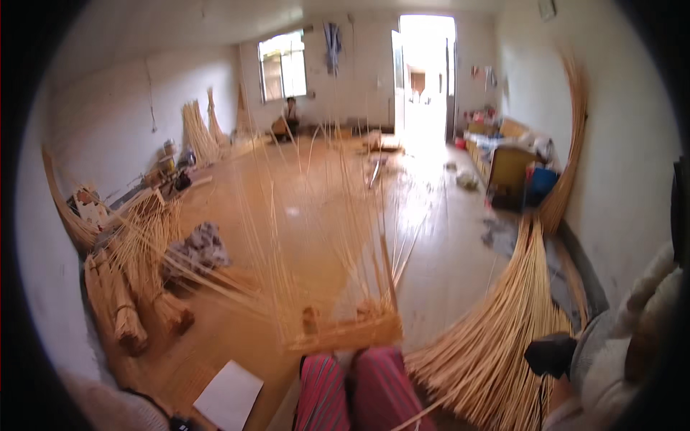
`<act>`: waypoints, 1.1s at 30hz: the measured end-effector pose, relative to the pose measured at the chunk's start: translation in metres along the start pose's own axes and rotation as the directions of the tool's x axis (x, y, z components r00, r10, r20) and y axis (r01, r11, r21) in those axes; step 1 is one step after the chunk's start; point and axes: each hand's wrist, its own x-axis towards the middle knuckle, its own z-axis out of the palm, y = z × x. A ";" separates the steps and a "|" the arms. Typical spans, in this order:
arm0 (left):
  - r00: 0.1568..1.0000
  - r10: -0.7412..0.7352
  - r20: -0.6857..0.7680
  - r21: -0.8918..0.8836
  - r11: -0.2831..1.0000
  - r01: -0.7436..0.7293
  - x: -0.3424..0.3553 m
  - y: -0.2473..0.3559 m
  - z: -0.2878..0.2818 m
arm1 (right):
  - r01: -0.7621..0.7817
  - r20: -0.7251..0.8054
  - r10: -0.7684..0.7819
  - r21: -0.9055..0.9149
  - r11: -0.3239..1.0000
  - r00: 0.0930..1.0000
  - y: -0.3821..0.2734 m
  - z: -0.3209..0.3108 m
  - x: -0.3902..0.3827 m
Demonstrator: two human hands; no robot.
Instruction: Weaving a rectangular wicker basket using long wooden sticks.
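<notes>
A half-woven piece of pale cane (352, 330) stands on the floor just in front of my knees in red striped trousers (359, 391), its long thin strips rising and fanning upward. A thick bundle of cane strips (503, 316) lies on the floor to my right. A white fluffy sleeve (625, 345) comes in from the right edge and ends in a dark shape (550, 355) over that bundle, which looks like my right hand. Its fingers are not discernible. My left hand is out of sight; only a bit of fuzzy sleeve (108, 409) shows at the lower left.
Tied cane bundles (122, 309) and a grey cloth (198, 248) lie at the left, a white sheet (228, 395) near my left knee. More cane leans on both walls. A person (290, 118) sits far back by the window. Yellow furniture (510, 165) stands near the bright doorway.
</notes>
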 end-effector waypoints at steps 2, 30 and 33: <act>0.998 -0.014 -0.069 0.001 1.000 0.014 -0.006 -0.015 -0.003 | 0.003 -0.027 -0.003 0.014 1.000 1.000 0.013 -0.001 0.002; 0.244 -0.770 0.589 -0.412 -0.026 0.911 -0.230 -0.155 0.155 | 0.141 0.387 -0.019 -0.289 0.947 0.922 0.014 0.140 -0.047; 0.649 -0.574 0.499 -0.383 0.526 0.759 -0.219 -0.125 0.161 | 0.384 0.460 -0.324 -0.041 0.922 0.827 -0.026 0.199 -0.049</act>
